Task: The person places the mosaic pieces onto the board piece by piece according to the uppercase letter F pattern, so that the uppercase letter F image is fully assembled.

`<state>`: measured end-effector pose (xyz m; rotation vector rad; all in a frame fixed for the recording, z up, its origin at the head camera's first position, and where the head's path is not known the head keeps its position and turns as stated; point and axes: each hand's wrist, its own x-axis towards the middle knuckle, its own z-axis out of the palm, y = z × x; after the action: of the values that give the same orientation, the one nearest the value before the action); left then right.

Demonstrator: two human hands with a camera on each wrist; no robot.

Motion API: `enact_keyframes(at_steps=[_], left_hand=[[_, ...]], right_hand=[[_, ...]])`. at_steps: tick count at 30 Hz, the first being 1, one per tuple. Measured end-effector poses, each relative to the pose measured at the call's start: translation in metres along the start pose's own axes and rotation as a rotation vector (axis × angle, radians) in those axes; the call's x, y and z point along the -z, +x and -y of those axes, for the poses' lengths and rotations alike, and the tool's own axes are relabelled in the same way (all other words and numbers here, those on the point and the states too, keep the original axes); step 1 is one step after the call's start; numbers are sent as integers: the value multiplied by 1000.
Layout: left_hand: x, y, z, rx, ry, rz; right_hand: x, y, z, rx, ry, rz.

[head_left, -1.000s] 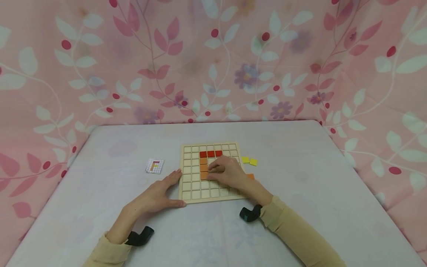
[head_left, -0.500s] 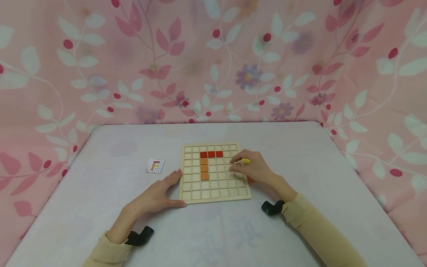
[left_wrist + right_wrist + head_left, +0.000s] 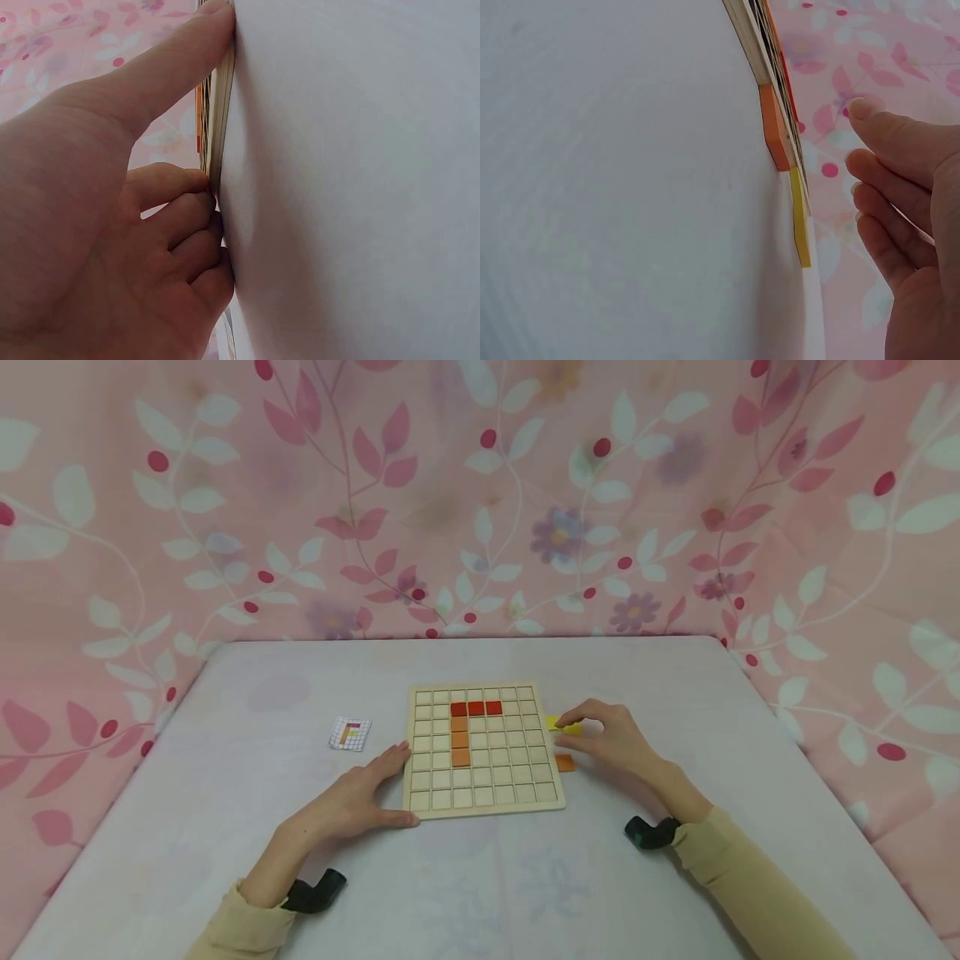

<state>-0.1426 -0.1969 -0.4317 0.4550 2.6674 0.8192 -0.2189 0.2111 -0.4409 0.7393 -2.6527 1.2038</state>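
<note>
The right hand point(image 3: 611, 739), thumb and forefinger parted with nothing visible between them, is the nearer hand; yellow tiles point(image 3: 551, 722) lie right below its fingertips, touch unclear, no long axis plain; an orange tile point(image 3: 565, 763) sits toward the wearer; leftward of the grip lies the board point(image 3: 483, 793), the left hand point(image 3: 345, 802) at its opposite edge; half a second ago those right fingertips were over the board.

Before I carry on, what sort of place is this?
Probably an indoor tabletop set up for play or recording, though the wider room is out of view. A pink floral backdrop surrounds a pale table, which bears a wooden grid board with coloured tiles.
</note>
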Motion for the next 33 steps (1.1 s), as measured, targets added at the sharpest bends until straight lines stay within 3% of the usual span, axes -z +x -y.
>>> enact_keyframes(at_steps=[9, 18, 33], left_hand=[[-1, 2, 0, 2, 7, 3], [-1, 2, 0, -7, -2, -4], [-2, 0, 1, -9, -1, -11]], right_hand=[[12, -13, -18, -30, -2, 5], [12, -16, -24, -61, 16, 114], [6, -18, -27, 3, 67, 191]])
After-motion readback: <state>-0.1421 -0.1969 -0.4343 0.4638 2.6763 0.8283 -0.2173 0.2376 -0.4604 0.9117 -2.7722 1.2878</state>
